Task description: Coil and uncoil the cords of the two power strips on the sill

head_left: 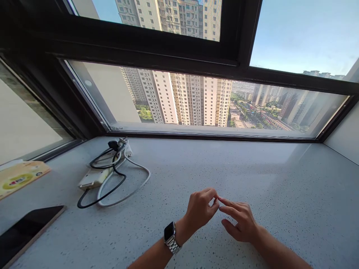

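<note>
My left hand [200, 207], with a watch [170, 236] on its wrist, is held low over the speckled white sill [179, 172]. Its thumb and index finger are pinched together; whatever lies between them, if anything, is too small to make out. Just to the right is my right hand [241, 220], fingers stretched out and apart. The tip of its index finger meets the pinched fingertips of the left hand. No object shows in the right hand.
A white power strip [95, 177] with a tangled black cable [120, 183] and white cable [146, 178] lies at the left. Nearer are a dark tablet or phone [28, 228] and a yellow-orange packet [22, 179]. Dark-framed windows [179, 136] border the sill.
</note>
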The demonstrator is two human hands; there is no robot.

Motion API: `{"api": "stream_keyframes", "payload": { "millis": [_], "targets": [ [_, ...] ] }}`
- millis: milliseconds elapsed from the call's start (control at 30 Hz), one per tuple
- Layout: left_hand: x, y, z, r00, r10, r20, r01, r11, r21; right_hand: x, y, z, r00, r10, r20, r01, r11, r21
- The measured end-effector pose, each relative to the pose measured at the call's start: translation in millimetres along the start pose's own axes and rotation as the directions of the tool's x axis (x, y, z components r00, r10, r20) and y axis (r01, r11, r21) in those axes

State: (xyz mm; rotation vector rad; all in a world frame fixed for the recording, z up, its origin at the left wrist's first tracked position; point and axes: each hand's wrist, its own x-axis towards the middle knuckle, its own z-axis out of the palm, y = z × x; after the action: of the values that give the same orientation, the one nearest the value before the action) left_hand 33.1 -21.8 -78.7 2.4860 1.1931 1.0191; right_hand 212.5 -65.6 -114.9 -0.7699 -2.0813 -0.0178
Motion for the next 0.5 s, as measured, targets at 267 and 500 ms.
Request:
{"api": "stream_keyframes", "payload": {
  "millis": [267, 500],
  "targets": [
    [10.9, 1.4, -12.5, 0.962, -0.249, 0.115, 0.272, 0.919, -0.286, -0.5, 2.8, -1.6, 0.994, 0.092, -0.067, -0.09, 0.996, 0.026],
    [7.6, 3.8, -7.7, 0.953, -0.24, 0.183, 0.287, 0.911, -0.298, -1.2, 4.0, -0.3, 0.988, 0.133, -0.075, -0.127, 0.989, 0.081]
  ]
}}
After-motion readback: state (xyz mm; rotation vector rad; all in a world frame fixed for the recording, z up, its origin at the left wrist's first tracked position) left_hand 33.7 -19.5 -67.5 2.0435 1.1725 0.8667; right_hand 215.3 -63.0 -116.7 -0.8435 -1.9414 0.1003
